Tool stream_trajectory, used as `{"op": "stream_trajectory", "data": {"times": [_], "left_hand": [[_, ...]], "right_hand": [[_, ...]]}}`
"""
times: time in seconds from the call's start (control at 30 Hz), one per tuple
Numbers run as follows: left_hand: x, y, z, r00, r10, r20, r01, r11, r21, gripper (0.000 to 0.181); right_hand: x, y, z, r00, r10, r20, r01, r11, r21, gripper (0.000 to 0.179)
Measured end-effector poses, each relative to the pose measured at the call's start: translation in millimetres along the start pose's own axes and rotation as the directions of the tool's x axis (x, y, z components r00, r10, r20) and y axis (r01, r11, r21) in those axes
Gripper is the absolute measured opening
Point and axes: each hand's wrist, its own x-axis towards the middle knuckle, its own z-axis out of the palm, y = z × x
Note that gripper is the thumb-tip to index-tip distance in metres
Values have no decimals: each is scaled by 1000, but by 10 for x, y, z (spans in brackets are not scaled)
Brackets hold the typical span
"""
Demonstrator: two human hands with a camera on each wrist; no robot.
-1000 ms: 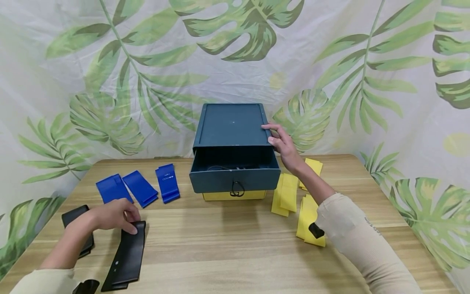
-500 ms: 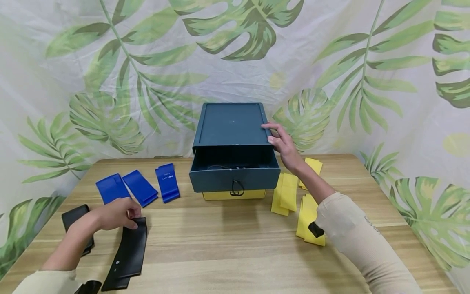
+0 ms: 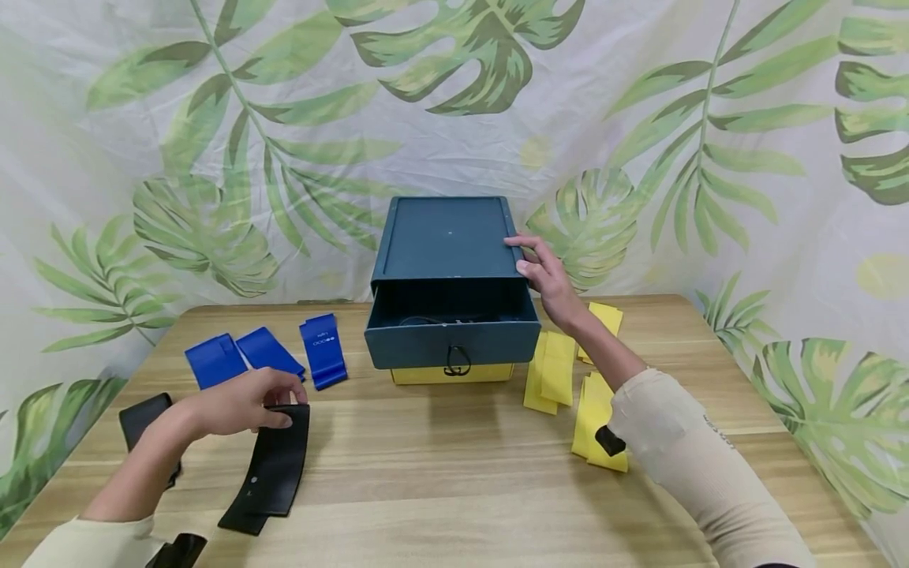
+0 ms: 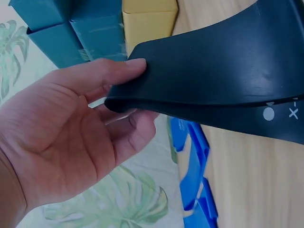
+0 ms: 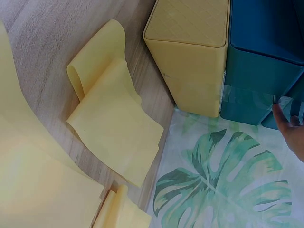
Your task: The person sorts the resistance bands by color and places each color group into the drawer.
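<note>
My left hand point(image 3: 241, 401) pinches one end of a folded black resistance band point(image 3: 280, 465) between thumb and fingers. The band hangs down toward the table, its far end low at the front left; in the left wrist view white marks show on the black band point(image 4: 204, 71). My right hand point(image 3: 552, 285) rests on the right edge of a dark teal drawer box point(image 3: 447, 237), fingers on its top rim. Its upper drawer point(image 3: 412, 349) is pulled out and has a black loop on the front. Dark items inside are hard to make out. Below sits a yellow drawer point(image 3: 408, 375).
Another black band point(image 3: 144, 414) lies at the left, partly behind my left arm. Several blue bands, one a blue band point(image 3: 323, 353) marked "Light", lie at back left. Folded yellow bands point(image 3: 557, 375) lie right of the box. A leaf-print cloth point(image 3: 454, 142) hangs behind the table.
My left hand has lifted the black band's end and carried it right and toward the box, its lower end moving along. The right hand stays on the box.
</note>
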Motion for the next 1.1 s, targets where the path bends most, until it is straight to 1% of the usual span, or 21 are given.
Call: {"op": "stream_trajectory", "data": {"times": [0.13, 0.27, 0.43, 0.63, 0.8, 0.87, 0.93, 1.03, 1.1], "left_hand": [[29, 132, 10, 1000, 8, -1, -8, 998, -70, 28], [80, 253, 33, 999, 35, -13, -36, 995, -96, 33], [133, 379, 28, 995, 92, -45, -97, 990, -107, 30], [141, 521, -13, 988, 140, -63, -147, 980, -130, 25], [105, 646, -43, 985, 148, -83, -161, 970, -182, 25], [85, 692, -53, 983, 159, -95, -176, 960, -217, 25], [67, 733, -62, 976, 185, -111, -208, 946, -250, 25], [42, 789, -81, 962, 227, -154, -264, 920, -290, 25], [24, 820, -102, 953, 242, -182, -290, 902, -320, 25]], "right_hand": [[0, -1, 1, 1000, 1, -1, -1, 1000, 0, 51], [-1, 0, -2, 1000, -3, -6, 3, 1000, -6, 51], [0, 17, -9, 1000, -9, -8, 9, 1000, -5, 52], [-3, 21, -3, 1000, -10, -4, 10, 1000, 1, 52], [0, 19, 1, 1000, -8, -7, 8, 1000, -4, 52], [1, 18, 0, 1000, -7, -8, 7, 1000, -9, 51], [1, 14, 1, 1000, -7, -7, 7, 1000, -10, 51], [1, 10, 4, 1000, -4, -6, 4, 1000, -5, 51], [0, 7, 8, 1000, -2, -6, 2, 1000, -1, 51]]}}
